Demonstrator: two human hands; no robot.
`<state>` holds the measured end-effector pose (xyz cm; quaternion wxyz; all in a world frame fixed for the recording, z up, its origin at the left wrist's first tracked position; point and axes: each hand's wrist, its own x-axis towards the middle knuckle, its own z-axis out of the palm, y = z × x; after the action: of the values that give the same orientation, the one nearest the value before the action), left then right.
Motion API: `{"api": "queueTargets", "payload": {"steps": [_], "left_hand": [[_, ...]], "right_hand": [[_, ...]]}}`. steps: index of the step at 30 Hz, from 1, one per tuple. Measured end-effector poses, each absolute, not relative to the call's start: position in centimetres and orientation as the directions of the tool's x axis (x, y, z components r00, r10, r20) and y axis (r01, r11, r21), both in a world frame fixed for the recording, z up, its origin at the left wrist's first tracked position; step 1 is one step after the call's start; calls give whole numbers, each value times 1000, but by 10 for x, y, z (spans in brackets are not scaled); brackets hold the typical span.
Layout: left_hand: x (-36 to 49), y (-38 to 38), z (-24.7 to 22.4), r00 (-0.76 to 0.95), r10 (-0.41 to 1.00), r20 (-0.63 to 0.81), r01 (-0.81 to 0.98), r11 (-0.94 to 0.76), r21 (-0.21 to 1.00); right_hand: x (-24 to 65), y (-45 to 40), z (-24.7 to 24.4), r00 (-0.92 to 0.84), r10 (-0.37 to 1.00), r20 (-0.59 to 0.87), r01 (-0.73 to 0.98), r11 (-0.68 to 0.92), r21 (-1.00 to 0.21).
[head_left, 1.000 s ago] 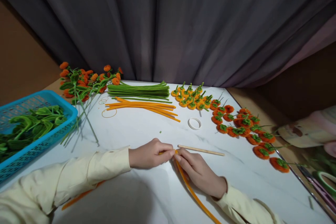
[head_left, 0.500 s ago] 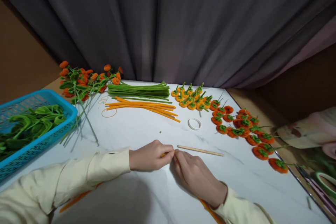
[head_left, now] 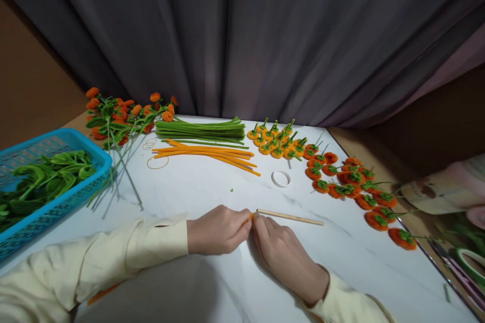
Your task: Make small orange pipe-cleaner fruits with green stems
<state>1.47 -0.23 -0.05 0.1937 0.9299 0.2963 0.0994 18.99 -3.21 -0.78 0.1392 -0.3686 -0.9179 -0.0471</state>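
Observation:
My left hand (head_left: 223,229) and my right hand (head_left: 286,252) meet fingertip to fingertip over the white marble-patterned table (head_left: 182,277). Both are closed in a pinch on an orange pipe cleaner (head_left: 252,216); only a small bit of it shows between the fingers, the rest being hidden. Just beyond the right hand lies a thin wooden stick (head_left: 290,217). Another length of orange pipe cleaner (head_left: 102,293) pokes out below my left sleeve. Farther off rest several loose orange pipe cleaners (head_left: 206,151) and a bundle of green pipe cleaners (head_left: 200,131).
A blue basket (head_left: 102,159) of green leaves stands left, beside orange flowers on stems (head_left: 121,111). Yellow flower heads (head_left: 276,141) and orange-red flower heads (head_left: 350,177) spread to the right. A white tape ring (head_left: 281,178) lies mid-table; green tape (head_left: 472,262) sits at the right edge.
My left hand has turned slightly and shifted a little, and the orange between the fingertips shows more. The orange strip under my right wrist has nearly gone from sight.

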Motion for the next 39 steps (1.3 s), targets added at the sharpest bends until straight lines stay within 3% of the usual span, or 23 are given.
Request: {"api": "queueTargets", "payload": {"steps": [5, 10, 13, 17, 19, 22, 26, 39], "left_hand": [[14, -4, -5, 864, 494, 96, 459, -852, 251], [14, -5, -5, 857, 502, 118, 462, -849, 257], [15, -4, -3, 815, 568, 118, 497, -789, 360], [14, -2, -1, 755, 647, 101, 500, -670, 549], [13, -2, 0, 746, 658, 96, 480, -633, 607], [12, -1, 1, 743, 663, 85, 457, -597, 659], [10, -1, 2, 743, 666, 63, 429, -547, 719], [9, 2, 4, 746, 666, -2, 388, -432, 814]], "right_hand": [[186, -36, -9, -727, 622, 291, 684, 697, 216], [188, -36, -13, -733, 607, 307, 674, 710, 204], [191, -33, -14, -690, 643, 331, 685, 729, 13], [194, -29, -11, -557, 798, 232, 639, 589, -494], [195, -27, -9, -520, 838, 163, 548, 474, -689], [195, -25, -7, -499, 861, 104, 408, 338, -848], [194, -25, -6, -481, 873, 82, 358, 281, -891], [194, -30, -7, -501, 851, 158, 393, 386, -834]]}}
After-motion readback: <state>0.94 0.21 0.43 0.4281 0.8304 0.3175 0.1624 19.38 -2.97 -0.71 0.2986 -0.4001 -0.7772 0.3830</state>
